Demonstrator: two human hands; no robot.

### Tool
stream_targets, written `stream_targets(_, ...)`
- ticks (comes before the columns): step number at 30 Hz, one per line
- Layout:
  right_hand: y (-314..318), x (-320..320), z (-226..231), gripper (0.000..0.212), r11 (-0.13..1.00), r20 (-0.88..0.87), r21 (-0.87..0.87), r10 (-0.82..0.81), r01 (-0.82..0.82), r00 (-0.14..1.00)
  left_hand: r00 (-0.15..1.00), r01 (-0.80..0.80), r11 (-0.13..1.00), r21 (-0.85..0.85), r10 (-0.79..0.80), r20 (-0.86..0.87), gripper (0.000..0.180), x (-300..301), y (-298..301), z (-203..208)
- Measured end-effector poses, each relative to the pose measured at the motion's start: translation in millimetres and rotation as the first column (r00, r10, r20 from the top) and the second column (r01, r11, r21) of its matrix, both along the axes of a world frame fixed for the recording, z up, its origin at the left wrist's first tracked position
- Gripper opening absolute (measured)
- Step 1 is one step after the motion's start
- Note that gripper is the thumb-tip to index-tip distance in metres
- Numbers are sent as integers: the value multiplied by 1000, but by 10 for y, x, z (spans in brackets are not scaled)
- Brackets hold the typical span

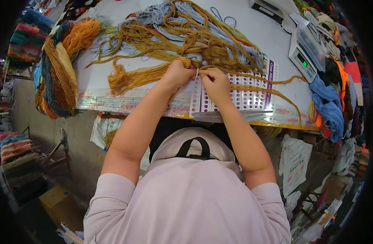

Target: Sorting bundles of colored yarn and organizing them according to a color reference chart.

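Pale lilac-grey short-sleeved T-shirt (186, 203), loose fit, sleeve hems ending above elbows. Forearms bare, no watch, no bracelets visible. Left hand (176, 74) and right hand (216, 83) gloveless; rings not discernible. Below hands, toward torso: light cream cap (194, 146), rounded crown, black strap (194, 147) looping across it. Fabric plain, no print or pattern showing.

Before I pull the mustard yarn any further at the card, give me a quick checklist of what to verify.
1. Left hand gripping the mustard yarn bundle: ok.
2. Right hand pinching at the punched card: ok.
3. Strand seated in a card hole: cannot tell, fingers hide it.
4. Mustard separate from the grey yarn: not ok, they are tangled together.
5. Scale apart from the yarn: ok.
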State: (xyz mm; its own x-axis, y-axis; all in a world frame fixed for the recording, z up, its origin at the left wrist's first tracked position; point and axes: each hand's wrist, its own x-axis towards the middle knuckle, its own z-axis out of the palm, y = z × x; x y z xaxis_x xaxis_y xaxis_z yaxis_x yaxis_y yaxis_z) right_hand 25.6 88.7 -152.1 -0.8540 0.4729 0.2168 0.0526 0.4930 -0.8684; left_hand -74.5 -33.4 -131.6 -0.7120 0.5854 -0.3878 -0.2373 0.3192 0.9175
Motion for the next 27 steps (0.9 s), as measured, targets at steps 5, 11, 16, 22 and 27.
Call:
stream_targets(5, 67, 41, 140, 27, 996, 112, 83, 36, -45, 993, 888, -268, 963, 4, 249, -386, 15, -214, -244, -349)
stream_targets(11, 122, 97, 114, 19, 897, 128, 429, 51, -102, 990, 846, -529, 820, 217, 489, 213, 16, -375, -774, 16)
stream_targets(16, 141, 66, 177, 6, 798, -3, 603, 40, -30, 999, 818, -526, 661, 535, 220, 532, 21, -142, -631, 129)
stream_targets(22, 182, 51, 174, 10, 834, -48, 543, 148, -99, 988, 836, -480, 684, 549, 167, 523, 21, -77, -484, 73)
stream_targets(27, 189, 80, 167, 18, 895, 42, 419, 148, -152, 988, 822, -504, 543, 672, 62, 566, 19, -79, -480, -45)
